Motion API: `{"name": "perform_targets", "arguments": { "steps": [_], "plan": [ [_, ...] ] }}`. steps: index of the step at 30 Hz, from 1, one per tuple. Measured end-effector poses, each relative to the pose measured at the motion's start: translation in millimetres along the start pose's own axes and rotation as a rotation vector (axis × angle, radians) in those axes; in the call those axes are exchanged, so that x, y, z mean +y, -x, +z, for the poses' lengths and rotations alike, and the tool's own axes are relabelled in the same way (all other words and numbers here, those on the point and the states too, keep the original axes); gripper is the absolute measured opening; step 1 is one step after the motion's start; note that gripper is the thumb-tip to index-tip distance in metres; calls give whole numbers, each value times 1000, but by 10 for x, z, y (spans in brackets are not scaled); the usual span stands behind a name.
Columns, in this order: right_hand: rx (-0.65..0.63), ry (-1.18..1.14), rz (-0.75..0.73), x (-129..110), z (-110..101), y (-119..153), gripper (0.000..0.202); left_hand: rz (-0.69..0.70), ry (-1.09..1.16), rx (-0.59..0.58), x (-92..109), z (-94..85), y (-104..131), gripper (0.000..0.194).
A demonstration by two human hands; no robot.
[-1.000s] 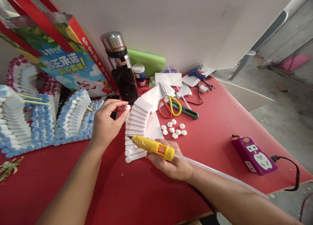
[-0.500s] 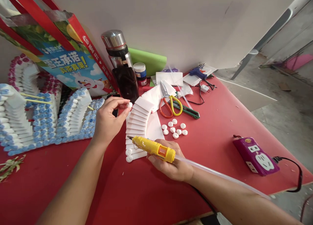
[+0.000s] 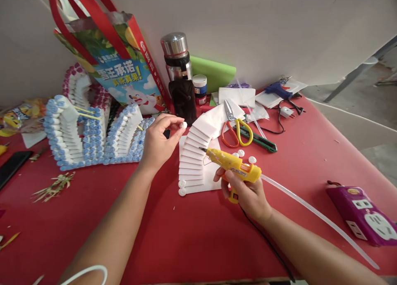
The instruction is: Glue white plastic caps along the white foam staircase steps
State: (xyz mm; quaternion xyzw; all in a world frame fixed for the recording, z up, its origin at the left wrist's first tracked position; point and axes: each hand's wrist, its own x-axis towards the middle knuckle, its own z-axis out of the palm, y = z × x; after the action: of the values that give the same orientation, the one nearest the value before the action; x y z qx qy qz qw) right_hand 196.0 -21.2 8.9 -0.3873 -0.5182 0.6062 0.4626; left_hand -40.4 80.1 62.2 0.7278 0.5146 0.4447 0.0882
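Observation:
My left hand (image 3: 163,142) pinches a small white rosette (image 3: 183,124) between thumb and fingertips, just left of the upper end of a curved fan of white strips (image 3: 194,155). In my right hand (image 3: 248,194) is a yellow hot glue gun (image 3: 232,163), its nozzle pointing left over the fan. A long clear glue stick (image 3: 316,212) sticks out of its back. Two white rosettes (image 3: 182,188) sit at the lower left ends of the strips. More loose rosettes (image 3: 252,159) lie behind the glue gun, partly hidden by it.
Scissors (image 3: 235,130) and a green utility knife (image 3: 257,139) lie beyond the fan. Behind stand a steel flask (image 3: 175,55) and a printed bag (image 3: 124,70). Blue-and-white fan pieces (image 3: 71,136) are at left, a purple power strip (image 3: 362,214) at right. A cord (image 3: 269,243) trails below the gun.
The view has swung left. My right hand has moved the glue gun up and right of the strips' lower ends, now covering some loose rosettes. The left hand keeps its rosette.

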Motion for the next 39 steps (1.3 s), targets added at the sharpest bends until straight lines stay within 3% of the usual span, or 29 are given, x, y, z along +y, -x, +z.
{"name": "perform_targets", "arguments": {
  "steps": [8, 14, 19, 39],
  "plan": [
    [47, -18, -2, 12, 4, -32, 30, -38, 21, -10, 4, -100, 111, 15],
    [82, -13, 9, 1, -16, -37, 32, -127, 26, -159, 146, -344, 597, 13],
    [74, 3, 14, 18, -10, -28, 30, -190, 77, -260, 111, -376, 936, 13],
    [91, 4, 45, -32, 11, -35, 33, -172, 37, -313, 116, -307, 1045, 13]
  ]
}}
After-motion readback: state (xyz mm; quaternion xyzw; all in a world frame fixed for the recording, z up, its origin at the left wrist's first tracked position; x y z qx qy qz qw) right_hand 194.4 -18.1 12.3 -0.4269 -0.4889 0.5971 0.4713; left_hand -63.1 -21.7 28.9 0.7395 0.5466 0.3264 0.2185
